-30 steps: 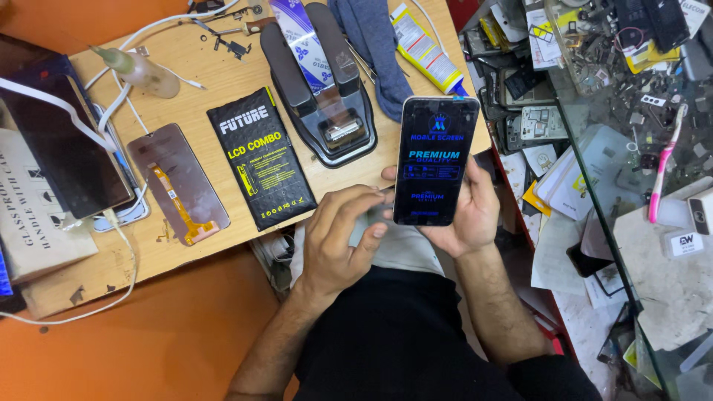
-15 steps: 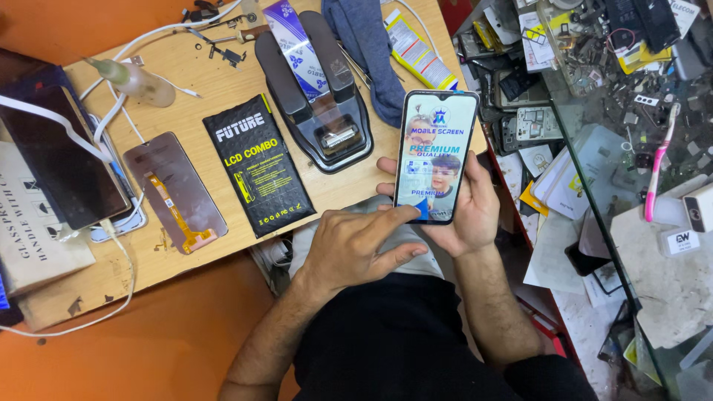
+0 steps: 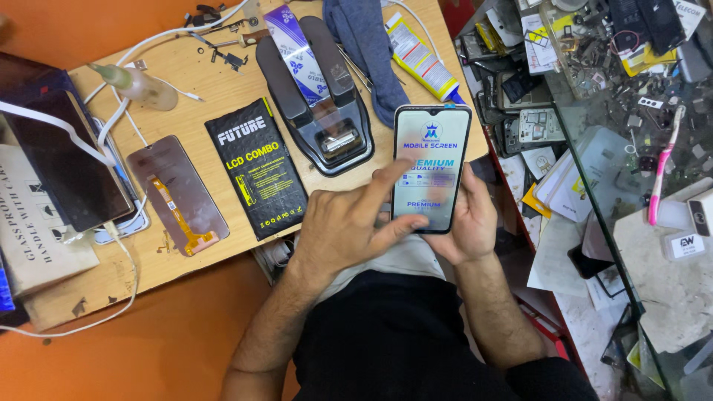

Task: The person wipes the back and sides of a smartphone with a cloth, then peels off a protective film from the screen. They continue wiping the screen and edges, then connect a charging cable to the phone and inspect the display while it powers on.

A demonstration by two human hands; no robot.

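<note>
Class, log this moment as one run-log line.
right hand: holds lit smartphone upright | left hand: index finger on its screen | wooden board: black packet, bare display panel, black press tool

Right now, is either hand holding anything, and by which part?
The right hand cradles the phone by its lower end; the left hand only touches its screen.

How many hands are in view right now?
2. The right hand cradles the lit phone from behind; the left hand has a finger on its screen.
</note>
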